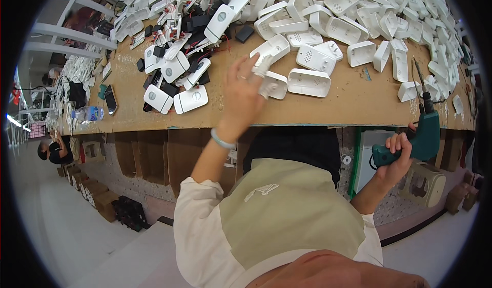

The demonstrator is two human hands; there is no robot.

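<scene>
My left hand (244, 90) reaches over the table with white wraps on some fingertips. Its fingers are spread and slightly blurred beside an open white plastic shell (277, 87); whether they touch it I cannot tell. Another white shell (275, 48) lies just beyond the fingers. A further shell (309, 83) rests to the right, hollow side up. At the right, my right hand (399, 147) is wrapped round the handle of a green power screwdriver (429, 132), its bit pointing away over the table edge.
White covers (190, 99) with black parts and wires lie piled at left. Heaped shells (389, 21) fill the far right of the brown tabletop (225, 114). A phone (110, 99) and bottle (89, 114) lie left. A stool (423, 184) stands below right. Another person (56, 151) is far left.
</scene>
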